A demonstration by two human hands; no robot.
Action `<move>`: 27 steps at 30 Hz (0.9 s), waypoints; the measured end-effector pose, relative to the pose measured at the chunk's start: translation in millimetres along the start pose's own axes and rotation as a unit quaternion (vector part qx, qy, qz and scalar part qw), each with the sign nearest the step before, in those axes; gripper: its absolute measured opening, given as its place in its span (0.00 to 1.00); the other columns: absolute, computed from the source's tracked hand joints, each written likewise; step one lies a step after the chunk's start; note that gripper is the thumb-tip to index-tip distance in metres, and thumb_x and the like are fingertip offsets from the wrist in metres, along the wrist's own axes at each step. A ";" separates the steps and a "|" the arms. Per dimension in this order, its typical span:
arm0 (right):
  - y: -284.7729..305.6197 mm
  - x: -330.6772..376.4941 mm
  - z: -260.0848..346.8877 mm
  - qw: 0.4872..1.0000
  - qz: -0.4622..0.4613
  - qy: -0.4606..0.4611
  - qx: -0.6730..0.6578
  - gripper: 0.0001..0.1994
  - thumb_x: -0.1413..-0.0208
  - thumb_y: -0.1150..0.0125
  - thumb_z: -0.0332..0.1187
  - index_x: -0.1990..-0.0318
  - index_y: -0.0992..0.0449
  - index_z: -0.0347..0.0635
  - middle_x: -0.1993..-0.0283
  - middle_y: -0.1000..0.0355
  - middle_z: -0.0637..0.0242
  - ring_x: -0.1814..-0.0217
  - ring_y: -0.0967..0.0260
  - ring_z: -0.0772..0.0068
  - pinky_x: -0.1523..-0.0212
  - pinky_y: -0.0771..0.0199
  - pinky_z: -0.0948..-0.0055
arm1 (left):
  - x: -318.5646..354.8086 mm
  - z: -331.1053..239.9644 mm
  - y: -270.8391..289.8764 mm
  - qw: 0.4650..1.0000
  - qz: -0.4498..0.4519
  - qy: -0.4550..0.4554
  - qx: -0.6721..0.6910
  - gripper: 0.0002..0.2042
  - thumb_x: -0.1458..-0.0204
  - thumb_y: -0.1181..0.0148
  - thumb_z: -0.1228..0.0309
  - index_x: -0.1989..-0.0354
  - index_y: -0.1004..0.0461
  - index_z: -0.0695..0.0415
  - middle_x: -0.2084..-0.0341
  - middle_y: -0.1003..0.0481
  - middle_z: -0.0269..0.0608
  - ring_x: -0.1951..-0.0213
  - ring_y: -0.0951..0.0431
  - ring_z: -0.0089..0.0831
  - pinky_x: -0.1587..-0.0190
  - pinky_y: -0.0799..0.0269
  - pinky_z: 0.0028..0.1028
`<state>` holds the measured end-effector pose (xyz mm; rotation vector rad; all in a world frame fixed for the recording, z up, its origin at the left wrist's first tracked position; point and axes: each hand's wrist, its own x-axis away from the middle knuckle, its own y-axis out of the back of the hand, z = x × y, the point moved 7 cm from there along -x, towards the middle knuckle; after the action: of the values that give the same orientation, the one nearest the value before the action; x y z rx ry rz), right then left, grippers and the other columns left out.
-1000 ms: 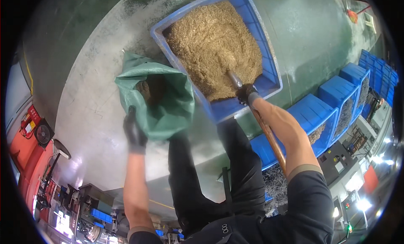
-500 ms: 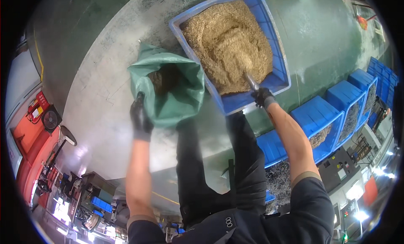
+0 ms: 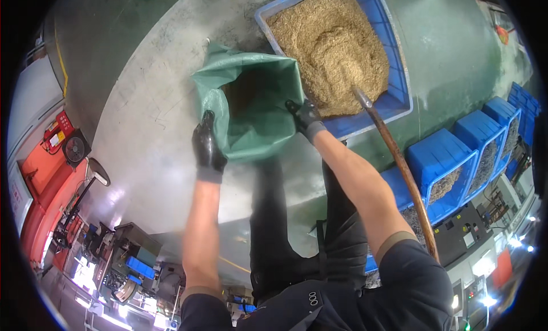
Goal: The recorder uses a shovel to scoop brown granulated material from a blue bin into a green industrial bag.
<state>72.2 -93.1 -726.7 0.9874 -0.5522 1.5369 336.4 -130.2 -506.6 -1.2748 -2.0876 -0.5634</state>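
A green woven-plastic bag stands with its mouth spread wide, dark inside. My left hand, in a dark glove, grips its near left rim. On the right rim, my gloved right hand pinches the bag's edge, thumb toward the inside. Just right of the bag, a blue bin holds a heap of golden-brown shavings. A shovel leans out of this heap with its blade buried. Its wooden handle slants down past my right forearm, with no hand on it.
Several blue bins with shavings line the right side. A black fan and red equipment stand at the left. Below left is a cluttered workbench. My legs are close behind the bag.
My right hand has let go of the shovel and moved left onto the bag's rim. The shovel stays in the heap, its handle now tipped toward me. The view has shifted slightly.
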 end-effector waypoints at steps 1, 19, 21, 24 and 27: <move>-29.9 47.5 47.0 0.990 0.008 0.098 0.103 0.21 0.46 0.41 0.44 0.52 0.30 0.37 0.62 0.26 0.57 0.68 0.29 0.63 0.69 0.29 0.62 | 8.9 -9.5 51.8 0.996 -0.083 0.024 -0.015 0.17 0.40 0.56 0.68 0.46 0.34 0.65 0.52 0.29 0.44 0.51 0.29 0.29 0.49 0.33 0.28; 129.8 87.7 152.4 0.885 -0.224 0.248 0.324 0.20 0.50 0.44 0.45 0.56 0.27 0.38 0.61 0.28 0.47 0.56 0.31 0.48 0.55 0.32 0.56 | 57.9 2.3 -57.4 0.984 0.061 -0.058 -0.157 0.16 0.43 0.54 0.72 0.49 0.32 0.68 0.52 0.29 0.52 0.52 0.28 0.38 0.48 0.35 0.33; 80.5 113.8 213.5 0.850 -0.160 0.366 0.344 0.18 0.51 0.42 0.39 0.56 0.27 0.36 0.60 0.28 0.51 0.55 0.31 0.50 0.55 0.31 0.57 | 50.5 4.5 -28.9 0.990 0.051 -0.103 -0.087 0.14 0.41 0.54 0.69 0.53 0.28 0.66 0.56 0.26 0.47 0.55 0.27 0.34 0.51 0.34 0.31; 22.7 86.6 205.9 0.797 0.162 0.459 0.357 0.14 0.49 0.46 0.34 0.55 0.27 0.41 0.59 0.27 0.57 0.56 0.31 0.53 0.54 0.31 0.63 | 64.4 -14.0 -75.4 0.938 0.069 -0.101 -0.324 0.13 0.42 0.52 0.69 0.57 0.26 0.64 0.64 0.24 0.52 0.63 0.25 0.37 0.58 0.32 0.31; -3.9 11.2 254.6 0.827 0.111 0.360 0.417 0.17 0.47 0.52 0.39 0.52 0.28 0.44 0.50 0.30 0.56 0.49 0.34 0.55 0.46 0.36 0.63 | 66.9 -11.3 -82.5 0.900 0.075 -0.164 -0.396 0.10 0.45 0.48 0.74 0.58 0.25 0.64 0.64 0.24 0.52 0.62 0.25 0.38 0.58 0.31 0.32</move>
<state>148.0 -289.2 -582.6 0.8632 0.6329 2.2607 242.9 -131.8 -455.1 -2.0812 -2.0500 -1.2877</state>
